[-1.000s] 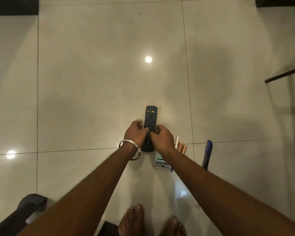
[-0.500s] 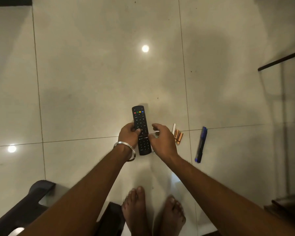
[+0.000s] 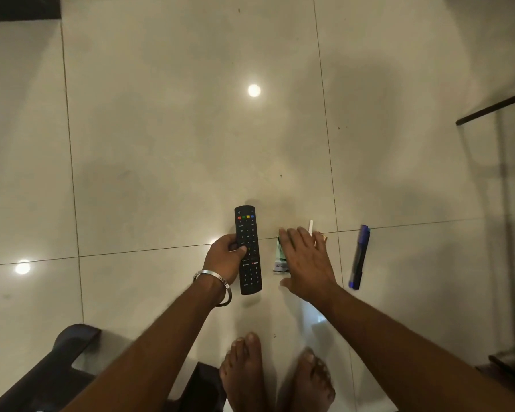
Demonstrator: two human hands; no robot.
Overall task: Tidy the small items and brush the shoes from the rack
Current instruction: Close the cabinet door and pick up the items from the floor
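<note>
A black remote control (image 3: 248, 249) with coloured buttons at its far end is gripped by my left hand (image 3: 225, 258), which wears a silver bangle. My right hand (image 3: 305, 260) hovers open with spread fingers over a small green and white box (image 3: 281, 258) on the tiled floor. A white stick (image 3: 311, 227) and some brown sticks (image 3: 324, 237) poke out from behind the right hand, mostly hidden. A blue marker pen (image 3: 359, 257) lies on the floor to the right of that hand.
My bare feet (image 3: 275, 376) stand on the glossy tiles below the hands. A dark curved object (image 3: 57, 361) sits at the lower left. A dark bar (image 3: 494, 107) juts in at the right edge, and dark furniture shows at the bottom right.
My right hand has let go of the remote and moved right, opening over the small box. The left hand keeps the remote and has shifted it slightly left.
</note>
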